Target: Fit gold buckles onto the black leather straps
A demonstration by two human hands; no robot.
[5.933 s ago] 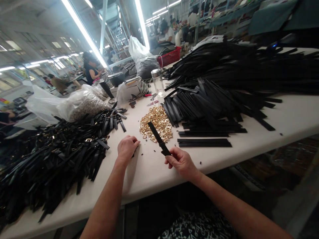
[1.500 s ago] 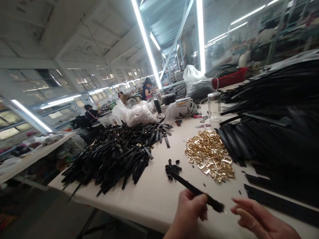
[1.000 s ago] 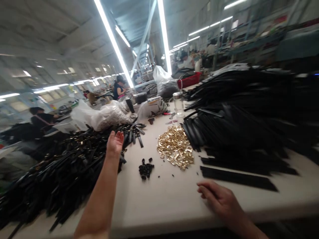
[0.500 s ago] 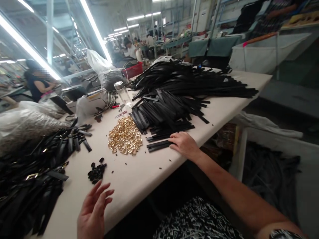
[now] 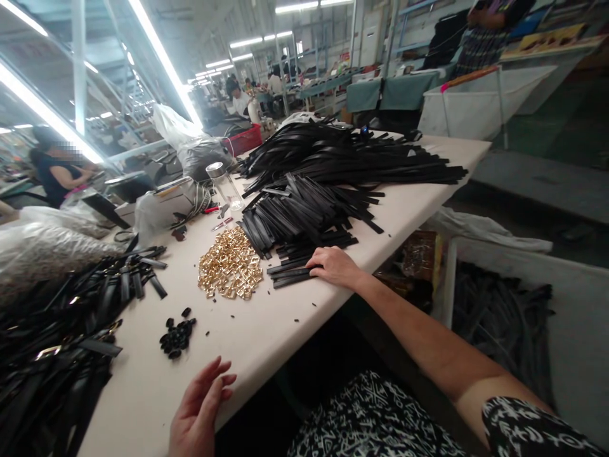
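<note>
My right hand [image 5: 335, 267] is at the near end of a few short black straps [image 5: 289, 278] lying on the table. Its fingers curl over the strap ends, and the fingertips are partly hidden. My left hand [image 5: 200, 403] hovers by the near table edge, fingers loosely apart, holding nothing. Left of the straps lies a heap of gold metal buckles [image 5: 231, 263]. Small black round pieces [image 5: 177, 335] form a little pile beyond my left hand. Behind the short straps spreads a larger bundle of black straps [image 5: 304, 206].
Long black strips [image 5: 347, 155] cover the far side of the table [image 5: 266, 336]. A glass bottle [image 5: 227, 187] stands behind the buckles. At left are buckled straps [image 5: 52, 362] and a plastic bag [image 5: 57, 244]. A white bin [image 5: 578, 330] with dark strips stands right.
My left hand has shifted right, away from the black round pieces, along the table edge. My right hand stays at the short straps, its fingers more curled. The camera view has turned slightly.
</note>
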